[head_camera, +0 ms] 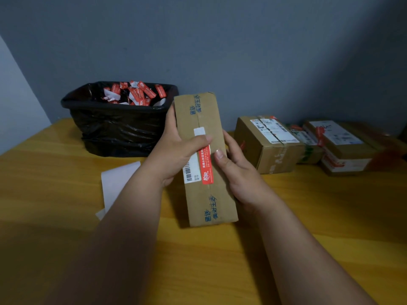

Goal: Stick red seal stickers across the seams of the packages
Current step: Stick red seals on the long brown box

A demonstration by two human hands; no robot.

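Yellow wooden table [220,260], carrying a black-lined bin [119,126] of red-and-white sticker scraps near its far left corner, white backing paper [114,183] lying just in front, and taped cardboard boxes [268,144] clustering along the far right edge.

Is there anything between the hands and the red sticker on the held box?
Nothing visible. The left hand holds the box, its thumb on the red sticker; the right hand grips the opposite side.
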